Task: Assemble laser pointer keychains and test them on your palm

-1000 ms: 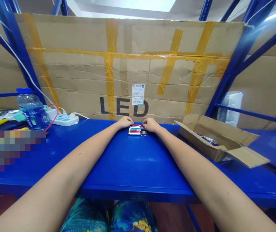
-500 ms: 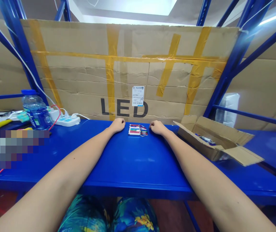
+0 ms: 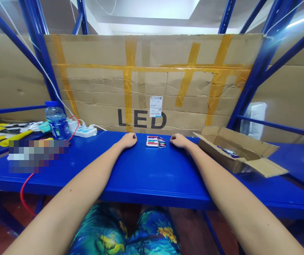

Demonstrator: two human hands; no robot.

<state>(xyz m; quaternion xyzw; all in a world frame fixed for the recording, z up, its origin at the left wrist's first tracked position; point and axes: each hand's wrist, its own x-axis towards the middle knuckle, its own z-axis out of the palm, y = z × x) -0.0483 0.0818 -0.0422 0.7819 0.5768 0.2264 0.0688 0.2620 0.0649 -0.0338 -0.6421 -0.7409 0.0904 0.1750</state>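
Between my two hands, several slim metallic sticks [image 3: 155, 141] in red, silver, blue and other colours lie side by side on the blue table [image 3: 146, 173]. Small loops or cords show at their right ends, and their exact kind is too small to make out. My left hand [image 3: 129, 140] rests on the table just left of the row, fingers curled in, not touching it. To the right of the row my right hand [image 3: 179, 140] also rests with curled fingers, apart from the sticks. Nothing shows in either hand.
An open cardboard box [image 3: 237, 150] holding some shiny items stands at the right. On the left are a water bottle [image 3: 57, 120], a white power strip [image 3: 84, 131], a red cable [image 3: 21, 191] and yellow-handled tools [image 3: 15, 138]. Behind stands a large taped carton [image 3: 96, 88].
The whole view has shifted a little to the right and tilted slightly. Both hands and the row of sticks stay in place on the table.
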